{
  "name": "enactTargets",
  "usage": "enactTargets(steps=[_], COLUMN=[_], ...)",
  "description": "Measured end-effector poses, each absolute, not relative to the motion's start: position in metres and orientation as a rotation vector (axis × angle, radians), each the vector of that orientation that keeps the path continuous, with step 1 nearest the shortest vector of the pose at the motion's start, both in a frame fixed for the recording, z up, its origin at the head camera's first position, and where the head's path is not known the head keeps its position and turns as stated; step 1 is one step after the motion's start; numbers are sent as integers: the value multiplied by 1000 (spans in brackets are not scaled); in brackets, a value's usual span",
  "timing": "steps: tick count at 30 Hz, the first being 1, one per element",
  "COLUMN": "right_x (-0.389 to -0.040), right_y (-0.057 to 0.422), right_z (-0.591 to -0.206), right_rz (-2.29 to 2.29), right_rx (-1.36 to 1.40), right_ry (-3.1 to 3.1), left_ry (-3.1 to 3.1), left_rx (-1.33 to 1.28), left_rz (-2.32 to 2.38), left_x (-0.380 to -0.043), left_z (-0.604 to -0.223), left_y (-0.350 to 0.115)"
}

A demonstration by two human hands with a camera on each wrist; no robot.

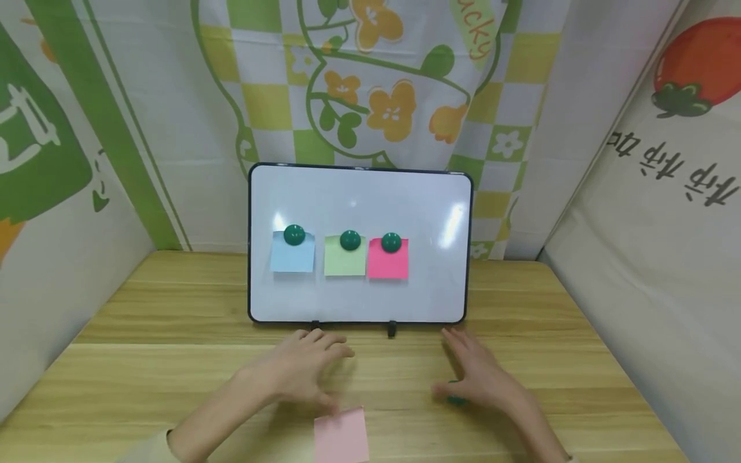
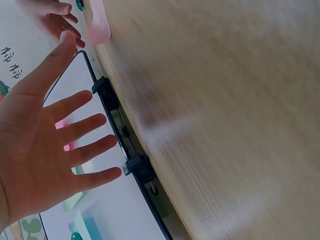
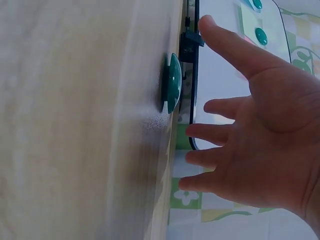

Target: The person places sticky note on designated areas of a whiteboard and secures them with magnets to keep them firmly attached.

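Observation:
My left hand (image 1: 301,366) hovers low over the table with its fingers spread and nothing in it. Just below its thumb lies a pink sticky note (image 1: 341,437) on the wood. My right hand (image 1: 483,376) is also spread and holds nothing. Under its thumb, partly covered in the head view, a green round magnet (image 1: 457,400) sits on the table; the right wrist view shows this magnet (image 3: 173,84) apart from the fingers. Beyond both hands stands a whiteboard (image 1: 359,302), where green magnets hold a blue note (image 1: 292,257), a light green note (image 1: 345,262) and a hot pink note (image 1: 388,263).
Black clip feet (image 1: 392,329) support the whiteboard's lower edge on the wooden table (image 1: 191,366). Behind it hangs a patterned curtain (image 1: 393,64), and printed cloth walls (image 1: 648,225) rise along both sides.

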State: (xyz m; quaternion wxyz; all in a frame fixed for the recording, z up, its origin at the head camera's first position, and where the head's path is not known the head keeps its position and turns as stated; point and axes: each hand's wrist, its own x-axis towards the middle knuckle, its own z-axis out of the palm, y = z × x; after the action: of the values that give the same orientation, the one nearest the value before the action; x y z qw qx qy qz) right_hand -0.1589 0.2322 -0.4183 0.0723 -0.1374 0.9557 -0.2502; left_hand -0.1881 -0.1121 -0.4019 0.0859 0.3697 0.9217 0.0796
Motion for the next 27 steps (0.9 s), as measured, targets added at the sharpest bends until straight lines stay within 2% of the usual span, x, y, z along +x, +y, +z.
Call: enactTargets(steps=[21, 27], right_x=[-135, -131], right_y=[246, 249], right_z=[-421, -423], right_rz=[-775, -793], right_rx=[-252, -277], right_ry=[2739, 2761], left_ry=[2647, 2634], left_rx=[1209, 1215], left_rz=[96, 96], left_x=[-178, -179], left_z=[-397, -399], left_y=[-111, -112])
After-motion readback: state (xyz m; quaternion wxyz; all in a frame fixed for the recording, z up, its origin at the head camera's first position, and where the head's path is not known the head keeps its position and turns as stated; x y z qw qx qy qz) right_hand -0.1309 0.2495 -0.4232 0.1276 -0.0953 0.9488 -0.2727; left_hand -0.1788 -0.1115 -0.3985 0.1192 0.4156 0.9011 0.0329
